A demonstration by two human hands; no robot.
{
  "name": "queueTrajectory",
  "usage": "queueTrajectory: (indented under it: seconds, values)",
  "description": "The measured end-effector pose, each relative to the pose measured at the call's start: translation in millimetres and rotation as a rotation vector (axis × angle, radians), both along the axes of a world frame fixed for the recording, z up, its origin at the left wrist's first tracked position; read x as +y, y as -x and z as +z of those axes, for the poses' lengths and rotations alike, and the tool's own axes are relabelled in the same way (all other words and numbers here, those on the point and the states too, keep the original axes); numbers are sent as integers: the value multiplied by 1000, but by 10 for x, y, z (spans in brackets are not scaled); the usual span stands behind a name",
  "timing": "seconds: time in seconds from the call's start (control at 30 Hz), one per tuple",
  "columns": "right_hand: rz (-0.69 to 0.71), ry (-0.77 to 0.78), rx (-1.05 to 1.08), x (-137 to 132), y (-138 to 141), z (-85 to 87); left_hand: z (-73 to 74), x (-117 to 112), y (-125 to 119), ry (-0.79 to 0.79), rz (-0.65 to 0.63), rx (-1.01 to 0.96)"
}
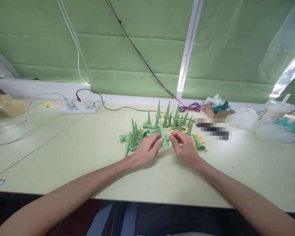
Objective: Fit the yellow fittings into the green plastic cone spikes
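A cluster of green plastic cone spikes [172, 119] stands and lies on the pale green table [88, 154], mixed with several small yellow pieces [201, 139]. My left hand [146, 150] has its fingers closed round the base of one upright green spike [163, 135]. My right hand [184, 147] sits just to the right of that spike, fingertips pinched together at its base; whatever they hold is too small to make out. More spikes [132, 139] stand just left of my left hand.
A white power strip [78, 107] with cables lies at the back left. A cardboard box [5, 105] is at the far left. At the right are a small box with plastic wrap [217, 108], clear bags [272, 131] and a plastic cup [275, 113].
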State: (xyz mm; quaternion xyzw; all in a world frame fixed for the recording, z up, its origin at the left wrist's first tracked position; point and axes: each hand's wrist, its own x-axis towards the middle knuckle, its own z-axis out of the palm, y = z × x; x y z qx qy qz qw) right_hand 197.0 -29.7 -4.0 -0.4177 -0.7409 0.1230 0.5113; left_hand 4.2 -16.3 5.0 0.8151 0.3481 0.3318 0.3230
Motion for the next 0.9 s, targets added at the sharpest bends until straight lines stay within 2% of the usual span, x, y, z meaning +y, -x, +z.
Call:
queueTrajectory:
  seconds: [0.4,0.73,0.9]
  values:
    - [-7,-49,-99,32,-26,0,25,2,3,-55,-19,28]
    - [-17,-58,-116,44,-11,-22,2,41,16,-294,-37,57]
    - [-22,-42,-102,26,9,-19,-10,22,9,-319,-44,19]
